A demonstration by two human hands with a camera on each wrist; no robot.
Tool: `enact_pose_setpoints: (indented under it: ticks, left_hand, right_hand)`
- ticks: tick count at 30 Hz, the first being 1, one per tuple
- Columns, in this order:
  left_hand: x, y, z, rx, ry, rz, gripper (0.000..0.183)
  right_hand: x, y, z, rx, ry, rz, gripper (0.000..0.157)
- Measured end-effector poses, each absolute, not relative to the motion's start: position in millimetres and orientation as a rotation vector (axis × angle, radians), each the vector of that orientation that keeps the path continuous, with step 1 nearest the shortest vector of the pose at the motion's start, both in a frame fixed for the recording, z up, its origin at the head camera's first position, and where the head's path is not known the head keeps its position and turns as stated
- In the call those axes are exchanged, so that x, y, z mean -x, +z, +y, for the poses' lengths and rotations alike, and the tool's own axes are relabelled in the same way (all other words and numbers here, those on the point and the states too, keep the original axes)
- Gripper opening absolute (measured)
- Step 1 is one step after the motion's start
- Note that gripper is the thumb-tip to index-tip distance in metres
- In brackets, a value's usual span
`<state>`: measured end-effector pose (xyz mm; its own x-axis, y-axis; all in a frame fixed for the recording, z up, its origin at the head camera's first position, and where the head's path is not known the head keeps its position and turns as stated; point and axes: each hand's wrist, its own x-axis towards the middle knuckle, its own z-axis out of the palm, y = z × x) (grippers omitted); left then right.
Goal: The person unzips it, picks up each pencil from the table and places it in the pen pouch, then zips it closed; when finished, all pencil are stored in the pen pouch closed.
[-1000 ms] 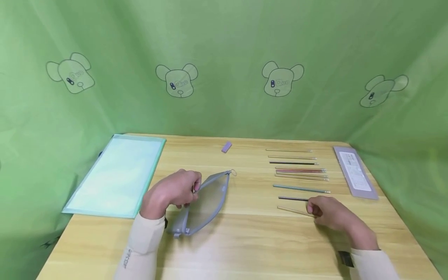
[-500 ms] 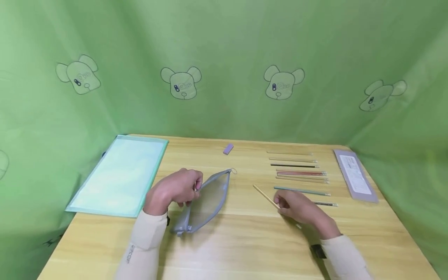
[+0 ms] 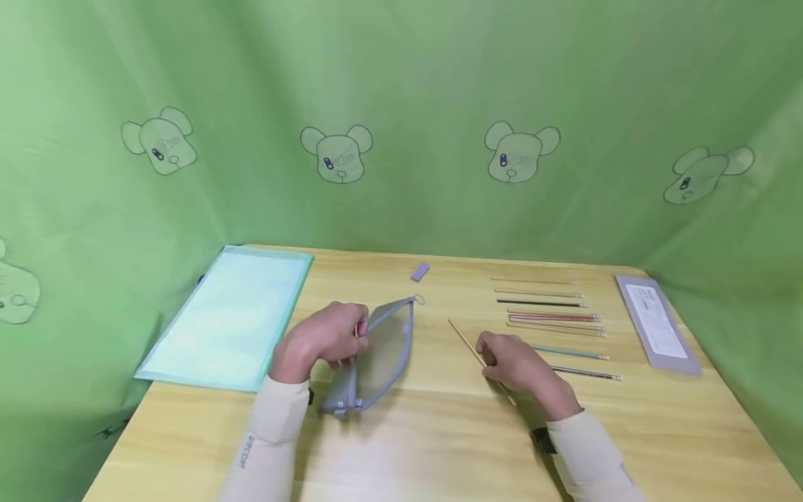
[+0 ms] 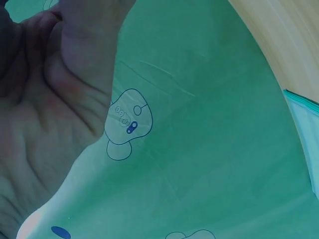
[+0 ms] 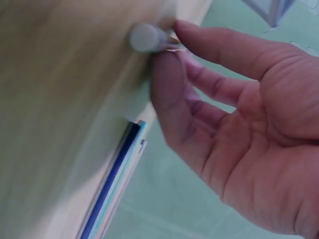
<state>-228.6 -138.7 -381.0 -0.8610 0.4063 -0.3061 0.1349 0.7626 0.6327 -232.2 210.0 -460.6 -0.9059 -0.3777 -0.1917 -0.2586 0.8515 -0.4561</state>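
Thumb and fingertips nearly together, a person's right hand (image 3: 517, 361) pinches a plain wooden pencil (image 3: 465, 341) right of, and apart from, a grey mesh pouch (image 3: 384, 352), apparently near mid-length for balance. The left hand (image 3: 327, 335), fingers curled, grips the pouch's left rim, seemingly to hold its mouth spread. Farther right of the pouch, other pencils (image 3: 552, 317) lie roughly parallel, perhaps so each is easily reached, with a labelled purple sleeve (image 3: 679, 352) beyond them. A small purple block (image 3: 420, 272) sits behind the pouch; a teal-edged folder (image 3: 232, 314) lies to its left.
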Motion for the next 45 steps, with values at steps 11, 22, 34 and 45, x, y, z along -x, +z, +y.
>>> enact_pose_setpoints:
  ticks: [11, 22, 34, 45]
  left_hand:
    - [234.7, -378.1, -142.6, -0.37, 0.889, 2.547, 0.014]
    - [238.1, -380.2, -135.3, -0.368, 0.934, 2.52, 0.045]
    - [240.2, -386.8, -128.8, -0.417, 0.974, 2.511, 0.031]
    - [239.1, -393.3, -118.9, -0.45, 1.093, 2.496, 0.025]
  right_hand:
    - [236.6, -452.1, 196.0, 0.475, -0.647, 2.749, 0.031]
    - [238.0, -452.7, 196.3, 0.45, -0.864, 2.68, 0.035]
    - [229.6, -404.9, 182.2, 0.554, -1.449, 2.441, 0.037]
    - [230.9, -408.0, 170.2, 0.548, -1.485, 2.155, 0.04]
